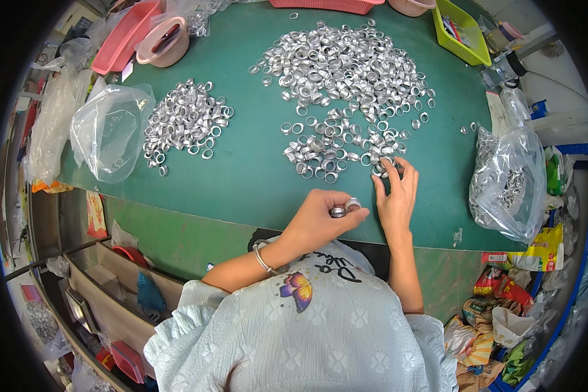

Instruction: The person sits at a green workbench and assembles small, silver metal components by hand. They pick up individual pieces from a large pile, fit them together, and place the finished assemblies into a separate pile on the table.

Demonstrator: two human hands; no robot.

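Observation:
Close to the table's front edge, my left hand (317, 219) is closed around a few silver metal rings (352, 204), which show between its thumb and fingers. My right hand (397, 199) reaches to the near edge of a small ring cluster (320, 155), its thumb and fingertips closed about a ring (379, 168) there. The fingertips partly hide that ring. Just beyond spreads a large heap of the same rings (346, 65). Another heap of rings (184, 119) lies apart on the left.
An open clear plastic bag (111, 134) lies left of the left heap. At the right edge of the green table (242, 176) sits a clear bag of rings (509, 186). Along the back stand a pink tray (125, 36), a round pink bowl (164, 53) and a yellow-green basket (473, 49).

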